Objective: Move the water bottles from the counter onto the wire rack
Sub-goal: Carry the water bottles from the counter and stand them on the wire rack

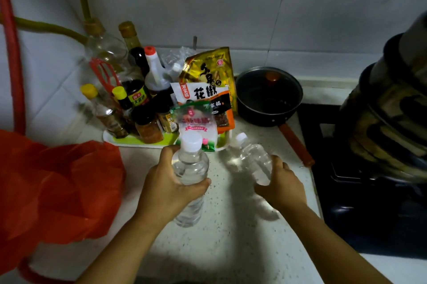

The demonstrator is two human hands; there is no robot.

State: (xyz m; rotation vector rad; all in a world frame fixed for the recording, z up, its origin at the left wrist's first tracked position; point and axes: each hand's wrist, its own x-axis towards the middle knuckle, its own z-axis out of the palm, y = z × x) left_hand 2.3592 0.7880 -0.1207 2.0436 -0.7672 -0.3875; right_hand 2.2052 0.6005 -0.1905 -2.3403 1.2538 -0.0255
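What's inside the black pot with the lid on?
Through the glass lid the black pot looks dark and mostly bare, with only small bright specks near the right side. It is too dim to tell whether those are food, droplets or reflections.

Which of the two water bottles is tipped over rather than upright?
The bottle in the right hand is tipped, cap toward the tray; the left hand's bottle stands upright.
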